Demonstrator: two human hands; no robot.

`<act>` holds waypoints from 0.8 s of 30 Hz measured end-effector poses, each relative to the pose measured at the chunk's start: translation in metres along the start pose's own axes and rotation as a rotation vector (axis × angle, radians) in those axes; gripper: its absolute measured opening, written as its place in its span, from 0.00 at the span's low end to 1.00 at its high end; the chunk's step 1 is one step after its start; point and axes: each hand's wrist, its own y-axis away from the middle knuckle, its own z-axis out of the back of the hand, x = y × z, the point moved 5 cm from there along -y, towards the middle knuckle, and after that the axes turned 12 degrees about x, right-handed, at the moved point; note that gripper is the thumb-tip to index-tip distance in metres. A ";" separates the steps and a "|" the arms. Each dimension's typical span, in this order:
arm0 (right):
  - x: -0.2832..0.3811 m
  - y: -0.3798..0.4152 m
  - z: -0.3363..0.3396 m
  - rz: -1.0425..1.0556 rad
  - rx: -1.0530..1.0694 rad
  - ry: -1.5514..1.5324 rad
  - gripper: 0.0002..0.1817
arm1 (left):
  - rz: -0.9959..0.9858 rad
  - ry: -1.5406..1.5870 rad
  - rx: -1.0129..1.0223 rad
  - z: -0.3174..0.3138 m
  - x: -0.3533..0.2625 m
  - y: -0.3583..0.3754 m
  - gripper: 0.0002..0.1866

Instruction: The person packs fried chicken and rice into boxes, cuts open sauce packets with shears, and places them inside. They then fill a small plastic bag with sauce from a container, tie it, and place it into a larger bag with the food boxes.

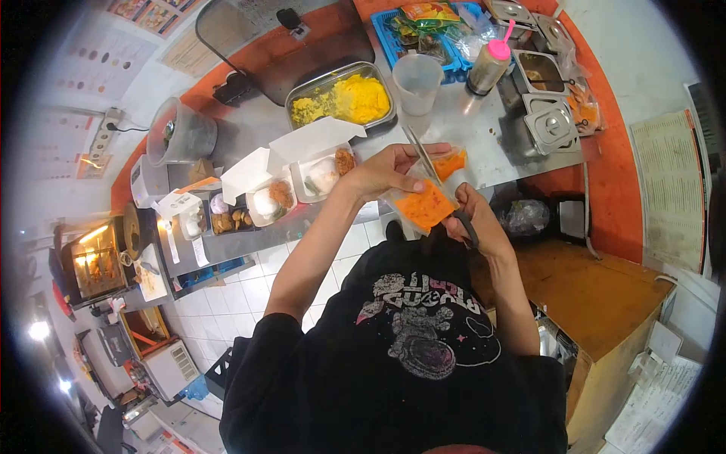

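Note:
Between my two hands are clear plastic packets of orange filling. My left hand [389, 170] pinches the larger orange packet [423, 206] by its upper edge; a smaller orange packet [451, 164] lies behind it. My right hand [478, 219] is closed round the black handles of a pair of scissors [425, 153]. The long metal blades point up and to the left, across the packets near my left thumb. Left of my hands, open white boxes hold rice and fried pieces, the nearest box [321, 175] beside my left wrist and another box [270, 201] next to it.
On the steel counter stand a tray of yellow food [340, 101], a clear jug [417, 83], a pink-capped bottle [489, 66], a blue basket [389, 41] and lidded steel containers [550, 122]. A clear bucket [181, 132] stands at the left, a wooden cabinet [590, 299] at the right.

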 end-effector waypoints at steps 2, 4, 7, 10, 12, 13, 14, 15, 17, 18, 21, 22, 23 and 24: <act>0.001 0.000 -0.001 0.034 0.011 -0.028 0.30 | 0.002 -0.049 -0.021 0.001 -0.003 0.001 0.49; 0.006 0.000 -0.004 -0.007 -0.026 0.002 0.29 | 0.015 -0.098 -0.009 0.003 -0.003 0.001 0.49; 0.020 0.004 -0.010 -0.038 -0.061 0.056 0.29 | 0.011 -0.220 0.014 0.006 -0.003 0.006 0.51; 0.026 0.013 -0.014 -0.017 -0.074 0.065 0.31 | 0.028 -0.169 -0.085 0.013 0.001 0.029 0.45; 0.041 0.029 -0.003 -0.020 -0.197 0.169 0.31 | 0.068 -0.381 -0.182 0.008 -0.023 0.060 0.45; 0.039 0.036 0.003 -0.024 -0.187 0.165 0.31 | 0.118 -0.582 -0.260 0.004 -0.037 0.079 0.46; 0.041 0.047 0.015 0.026 -0.254 0.236 0.30 | 0.118 -0.580 -0.270 -0.003 -0.046 0.094 0.46; 0.042 0.057 0.024 0.073 -0.319 0.307 0.29 | 0.137 -0.614 -0.378 -0.008 -0.055 0.112 0.47; 0.036 0.073 0.036 0.064 -0.385 0.354 0.27 | 0.152 -0.640 -0.498 -0.001 -0.060 0.150 0.48; 0.034 0.077 0.044 0.064 -0.463 0.398 0.26 | 0.222 -0.727 -0.568 0.011 -0.056 0.173 0.49; 0.017 0.085 0.058 0.031 -0.589 0.358 0.24 | 0.325 -0.758 -0.660 0.030 -0.049 0.221 0.49; 0.014 0.083 0.058 0.008 -0.585 0.356 0.24 | 0.341 -0.739 -0.675 0.037 -0.050 0.231 0.48; 0.011 0.082 0.058 -0.055 -0.603 0.387 0.23 | 0.354 -0.745 -0.708 0.038 -0.048 0.239 0.48; 0.007 0.083 0.057 -0.121 -0.620 0.415 0.23 | 0.370 -0.720 -0.716 0.036 -0.045 0.249 0.48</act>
